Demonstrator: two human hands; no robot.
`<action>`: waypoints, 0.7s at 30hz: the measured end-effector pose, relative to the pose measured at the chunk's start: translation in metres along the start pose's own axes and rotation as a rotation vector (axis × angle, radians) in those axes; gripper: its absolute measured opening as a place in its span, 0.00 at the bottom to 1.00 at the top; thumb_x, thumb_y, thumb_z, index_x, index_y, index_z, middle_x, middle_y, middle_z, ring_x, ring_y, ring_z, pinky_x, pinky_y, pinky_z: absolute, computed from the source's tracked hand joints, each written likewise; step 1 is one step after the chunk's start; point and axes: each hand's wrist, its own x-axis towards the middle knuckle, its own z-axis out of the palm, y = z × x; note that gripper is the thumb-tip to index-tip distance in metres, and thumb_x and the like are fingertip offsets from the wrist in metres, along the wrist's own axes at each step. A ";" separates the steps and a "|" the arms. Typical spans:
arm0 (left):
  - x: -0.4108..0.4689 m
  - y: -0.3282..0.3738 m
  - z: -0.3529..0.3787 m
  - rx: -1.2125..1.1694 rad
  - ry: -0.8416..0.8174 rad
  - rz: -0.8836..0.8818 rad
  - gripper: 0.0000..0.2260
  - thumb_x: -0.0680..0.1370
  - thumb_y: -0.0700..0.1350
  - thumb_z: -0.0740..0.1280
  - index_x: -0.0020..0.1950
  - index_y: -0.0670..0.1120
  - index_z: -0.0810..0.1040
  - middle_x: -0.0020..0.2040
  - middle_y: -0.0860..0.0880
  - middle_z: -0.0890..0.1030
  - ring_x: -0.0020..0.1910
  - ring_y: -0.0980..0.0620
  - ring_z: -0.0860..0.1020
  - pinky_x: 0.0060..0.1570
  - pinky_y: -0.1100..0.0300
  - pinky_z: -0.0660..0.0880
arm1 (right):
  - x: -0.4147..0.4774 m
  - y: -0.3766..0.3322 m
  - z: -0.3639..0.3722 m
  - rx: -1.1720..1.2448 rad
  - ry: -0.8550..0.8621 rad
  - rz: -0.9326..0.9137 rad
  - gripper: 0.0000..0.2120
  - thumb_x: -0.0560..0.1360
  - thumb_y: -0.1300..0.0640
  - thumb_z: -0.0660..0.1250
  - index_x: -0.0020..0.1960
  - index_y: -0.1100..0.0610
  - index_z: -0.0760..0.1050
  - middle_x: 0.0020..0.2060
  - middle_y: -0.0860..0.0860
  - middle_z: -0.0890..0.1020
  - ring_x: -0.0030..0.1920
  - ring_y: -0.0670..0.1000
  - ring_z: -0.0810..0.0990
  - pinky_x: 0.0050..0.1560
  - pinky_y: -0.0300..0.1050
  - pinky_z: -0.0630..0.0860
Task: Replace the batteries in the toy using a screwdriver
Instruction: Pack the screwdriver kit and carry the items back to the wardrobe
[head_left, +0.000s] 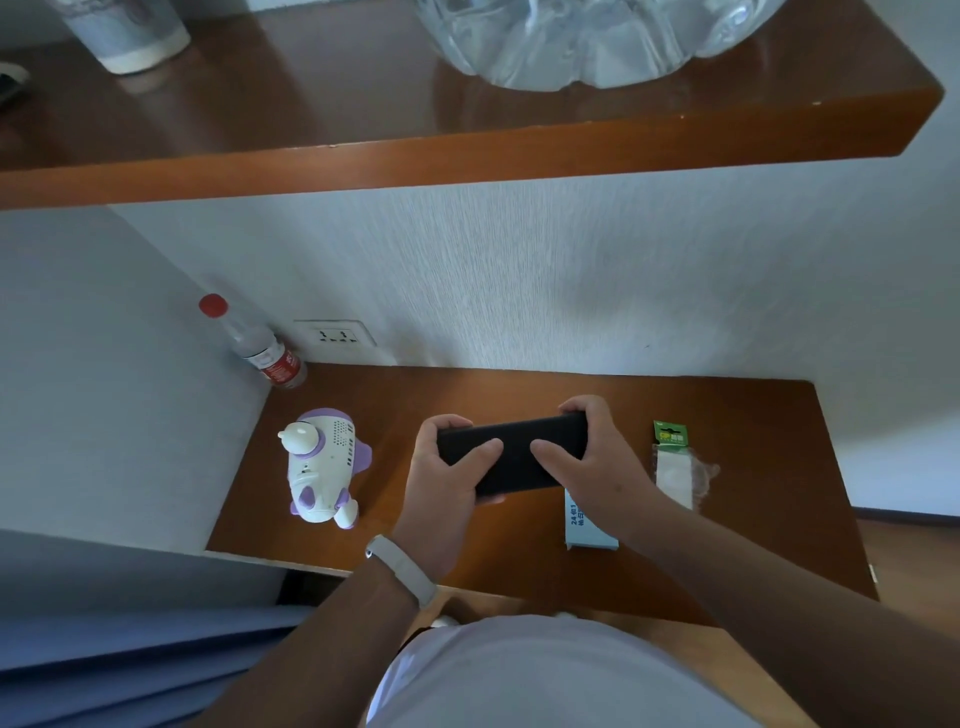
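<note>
Brown wooden counter (395, 395) in a white alcove, wooden shelf (467, 161) overhead. Left hand (447, 483) and right hand (592, 467) each take one end of a flat black case (514, 452), grip closed round it, thumbs on top, held level above the counter. White-and-purple toy (324, 465) stands to the left, apart from the hands. Battery pack (674, 467) lies right; pale blue box (584, 525) beneath the right wrist. Red-capped bottle (260, 348) in the far-left corner.

Brown wooden desk (467, 395), white-and-purple toy (323, 465) at left, bottle (260, 348) in back corner, blue box (584, 530), battery pack (674, 467)
</note>
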 end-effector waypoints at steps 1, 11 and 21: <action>0.001 0.000 0.000 0.004 -0.002 0.000 0.13 0.77 0.39 0.70 0.59 0.49 0.71 0.57 0.41 0.75 0.53 0.42 0.80 0.40 0.55 0.81 | 0.001 0.001 0.000 -0.028 -0.009 0.005 0.18 0.78 0.50 0.67 0.61 0.49 0.62 0.49 0.49 0.74 0.47 0.49 0.78 0.40 0.37 0.79; 0.012 0.000 0.009 -0.115 -0.076 -0.107 0.13 0.77 0.37 0.68 0.61 0.44 0.72 0.58 0.38 0.76 0.56 0.39 0.79 0.46 0.50 0.82 | -0.007 0.009 -0.015 0.029 0.011 0.089 0.06 0.81 0.54 0.60 0.57 0.50 0.66 0.48 0.51 0.75 0.47 0.49 0.77 0.42 0.42 0.78; 0.015 -0.005 0.036 -0.349 -0.169 -0.099 0.20 0.77 0.37 0.69 0.68 0.42 0.71 0.61 0.36 0.80 0.60 0.40 0.81 0.59 0.46 0.79 | -0.016 0.010 -0.010 0.256 0.305 0.136 0.11 0.80 0.52 0.63 0.60 0.52 0.65 0.49 0.50 0.74 0.48 0.50 0.79 0.38 0.35 0.78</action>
